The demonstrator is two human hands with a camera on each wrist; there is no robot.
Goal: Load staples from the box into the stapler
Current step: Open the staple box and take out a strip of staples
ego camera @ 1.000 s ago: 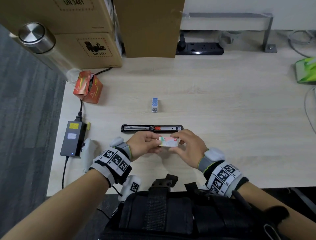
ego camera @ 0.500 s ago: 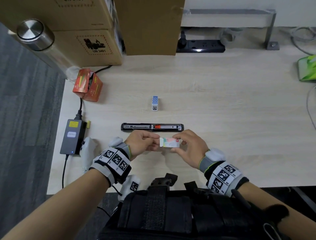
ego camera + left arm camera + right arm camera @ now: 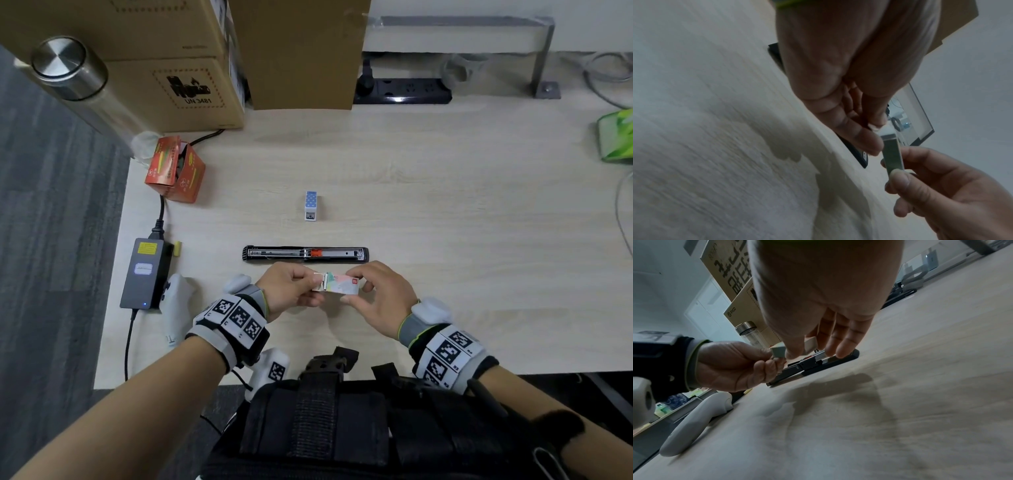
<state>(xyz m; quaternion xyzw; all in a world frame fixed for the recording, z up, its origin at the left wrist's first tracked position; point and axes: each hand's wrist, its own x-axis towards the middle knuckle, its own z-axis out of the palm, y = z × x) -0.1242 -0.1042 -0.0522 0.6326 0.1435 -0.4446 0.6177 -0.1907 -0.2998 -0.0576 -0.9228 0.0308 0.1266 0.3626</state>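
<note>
While pinching the box's inner tray, left hand [image 3: 291, 291] draws it out; staple box [image 3: 342, 287] held above desk [image 3: 445, 222], right hand [image 3: 378, 296] gripping sleeve. Possibly staples showing. Stapler [image 3: 306, 254] lying open beyond, unloaded yet.

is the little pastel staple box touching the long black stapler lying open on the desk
Apart. The head view shows the pastel staple box held by the left hand and right hand, with bare desk between it and the black stapler.
</note>
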